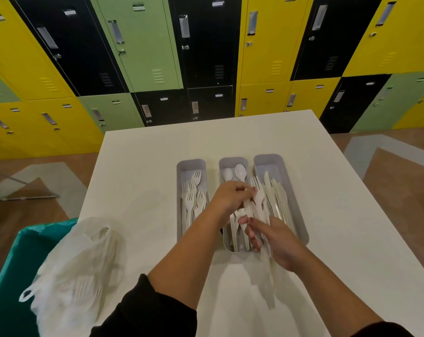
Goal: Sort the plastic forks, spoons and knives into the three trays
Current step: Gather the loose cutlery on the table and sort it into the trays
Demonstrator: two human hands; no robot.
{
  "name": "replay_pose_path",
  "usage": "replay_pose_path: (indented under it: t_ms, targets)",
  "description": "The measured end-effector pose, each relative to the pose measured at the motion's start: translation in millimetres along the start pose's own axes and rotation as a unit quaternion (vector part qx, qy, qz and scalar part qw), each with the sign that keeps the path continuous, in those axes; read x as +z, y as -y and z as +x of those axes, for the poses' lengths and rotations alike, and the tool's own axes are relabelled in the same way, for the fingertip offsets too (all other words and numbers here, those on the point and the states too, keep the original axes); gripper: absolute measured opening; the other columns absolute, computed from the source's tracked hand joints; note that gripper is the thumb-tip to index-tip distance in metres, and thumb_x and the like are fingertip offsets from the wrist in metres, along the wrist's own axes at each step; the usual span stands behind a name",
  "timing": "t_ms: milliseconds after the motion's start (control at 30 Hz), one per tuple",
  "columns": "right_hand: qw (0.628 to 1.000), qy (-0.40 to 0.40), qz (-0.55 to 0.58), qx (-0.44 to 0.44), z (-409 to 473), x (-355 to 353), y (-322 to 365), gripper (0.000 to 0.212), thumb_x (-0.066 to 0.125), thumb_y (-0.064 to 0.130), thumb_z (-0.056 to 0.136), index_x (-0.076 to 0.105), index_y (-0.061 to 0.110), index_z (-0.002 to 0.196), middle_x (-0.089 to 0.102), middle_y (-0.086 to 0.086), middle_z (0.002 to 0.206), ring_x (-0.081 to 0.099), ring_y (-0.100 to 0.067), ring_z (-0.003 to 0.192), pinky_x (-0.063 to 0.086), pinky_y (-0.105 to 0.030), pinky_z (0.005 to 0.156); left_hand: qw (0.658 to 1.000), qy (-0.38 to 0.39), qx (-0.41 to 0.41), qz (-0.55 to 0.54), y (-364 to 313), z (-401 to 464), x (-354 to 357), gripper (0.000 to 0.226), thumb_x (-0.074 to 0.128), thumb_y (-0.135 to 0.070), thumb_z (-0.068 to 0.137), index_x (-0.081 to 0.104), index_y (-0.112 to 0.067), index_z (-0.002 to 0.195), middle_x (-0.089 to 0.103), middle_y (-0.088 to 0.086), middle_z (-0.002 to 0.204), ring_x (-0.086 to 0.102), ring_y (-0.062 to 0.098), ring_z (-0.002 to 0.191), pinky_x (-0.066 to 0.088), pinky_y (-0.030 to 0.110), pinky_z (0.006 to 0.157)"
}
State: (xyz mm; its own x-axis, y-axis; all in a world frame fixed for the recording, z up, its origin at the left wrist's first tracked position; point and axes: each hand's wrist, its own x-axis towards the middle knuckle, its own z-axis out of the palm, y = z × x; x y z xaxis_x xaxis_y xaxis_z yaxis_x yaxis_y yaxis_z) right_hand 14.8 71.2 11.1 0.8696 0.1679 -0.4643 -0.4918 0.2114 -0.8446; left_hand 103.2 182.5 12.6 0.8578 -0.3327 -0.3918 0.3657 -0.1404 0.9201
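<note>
Centre frame: the left hand (230,195) pinches a white plastic piece over the middle tray (233,161); the right hand (271,239) grips a bundle of cutlery (259,203). Forks (192,193) fill the left tray (191,162), knives (277,195) the right tray (269,158).

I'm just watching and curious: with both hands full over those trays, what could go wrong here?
1. The right hand holds a loose bunch of cutlery across the middle tray and right tray; pieces could slip into the wrong one.
2. The left hand pinches one piece from that bunch; pulling may drag others out.
3. The bag lies at the table's edge and could slide off.
</note>
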Motion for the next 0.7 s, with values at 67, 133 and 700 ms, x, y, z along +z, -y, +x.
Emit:
replay_pose_path:
  t_ms: [67,133,700]
  targets:
    - [1.0,0.016,-0.013,0.004,0.3,2.5,0.7,0.023,0.043,0.014,0.098,0.064,0.004,0.096,0.048,0.001,0.055,0.039,-0.01,0.042,0.039,-0.022,0.044,0.997,-0.057,0.032,-0.039,-2.4,1.1,-4.5,0.023,0.06,-0.01,0.089,0.062,-0.009,0.067,0.063,0.002,0.056,0.055,0.018,0.06,0.046,0.028,0.068]
    - [0.999,0.028,-0.033,0.009,0.9,3.7,0.9,0.025,0.041,0.014,0.099,0.064,0.006,0.092,0.047,0.002,0.055,0.038,-0.01,0.042,0.038,-0.022,0.045,0.986,-0.128,0.067,-0.084,-9.2,1.6,-12.6,0.022,0.057,-0.006,0.091,0.058,-0.009,0.069,0.06,-0.001,0.053,0.055,0.007,0.05,0.049,0.022,0.064]
    - [0.995,-0.033,0.091,0.016,14.3,15.2,3.6,0.023,0.043,0.001,0.095,0.058,0.005,0.111,0.064,-0.009,0.073,0.057,-0.017,0.054,0.053,-0.026,0.054,0.9,-0.303,0.083,0.302,12.5,-20.4,-72.3,0.034,0.062,-0.023,0.088,0.055,-0.004,0.115,0.057,0.011,0.109,0.057,0.024,0.098,0.038,0.024,0.078]
